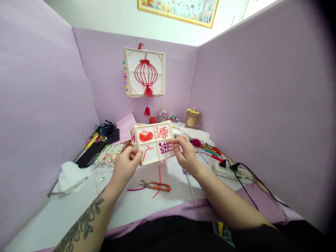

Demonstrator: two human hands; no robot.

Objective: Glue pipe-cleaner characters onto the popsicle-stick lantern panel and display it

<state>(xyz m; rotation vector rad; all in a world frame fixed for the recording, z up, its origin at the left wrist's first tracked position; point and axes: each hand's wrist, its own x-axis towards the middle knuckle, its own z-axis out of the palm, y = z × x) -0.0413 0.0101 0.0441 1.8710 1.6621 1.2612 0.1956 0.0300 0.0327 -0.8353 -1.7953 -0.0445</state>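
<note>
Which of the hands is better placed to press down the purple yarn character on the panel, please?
Probably the right hand: its fingertips already rest beside the purple character, while the left hand grips the panel at its far edge.

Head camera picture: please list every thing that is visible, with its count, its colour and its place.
framed panel: one, pale frame, four white cells with red and purple yarn figures, held above the table
hanging lantern box: one, white with red yarn lantern and tassel, on the back wall
thread snips: one, orange handle, on the table below the panel
yarn pieces: a few, red and purple, beside the snips
power strip: one, white with black plugs, right side of the table
white cloth: one, left side of the table
table: one, white
left hand: grips the panel's lower left corner
right hand: grips the panel's right edge
</note>
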